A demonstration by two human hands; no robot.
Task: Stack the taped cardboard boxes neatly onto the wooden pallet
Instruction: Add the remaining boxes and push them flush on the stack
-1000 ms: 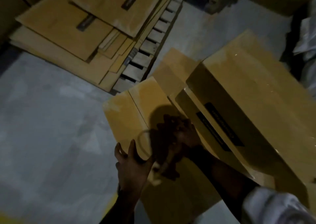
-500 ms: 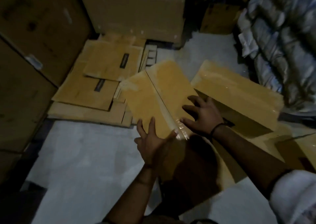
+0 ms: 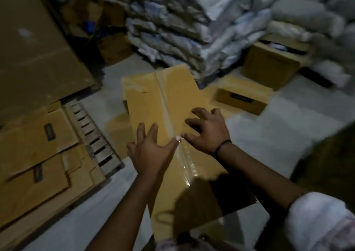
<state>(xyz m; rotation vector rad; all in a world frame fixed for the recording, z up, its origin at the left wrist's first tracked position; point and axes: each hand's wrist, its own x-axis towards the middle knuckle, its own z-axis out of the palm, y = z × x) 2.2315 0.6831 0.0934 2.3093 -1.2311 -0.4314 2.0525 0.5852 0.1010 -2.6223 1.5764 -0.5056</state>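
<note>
Left hand (image 3: pixel 151 151) and right hand (image 3: pixel 207 133) are pressing spread-open on taped box (image 3: pixel 163 101), long axis running away. Pallet (image 3: pixel 92 133) is lying leftward, nearer left hand.

No lettering, number or brand mark is legible in this view. Dark rectangular labels stand on three cartons, all too blurred and dim to read.

- **First label** (image 3: pixel 48 132): an upright dark patch on the upper flattened carton (image 3: pixel 28 135), which lies on the wooden pallet (image 3: pixel 92 135) at left.
- **Second label** (image 3: pixel 37 174): the same shape, on the lower flattened carton (image 3: pixel 51 181), nearer the viewer.
- **Third label** (image 3: pixel 241 98): a long dark strip along the side face of the low cardboard box (image 3: pixel 247 89), which stands on the floor at right.

Any characters printed on these labels cannot be told.
</note>
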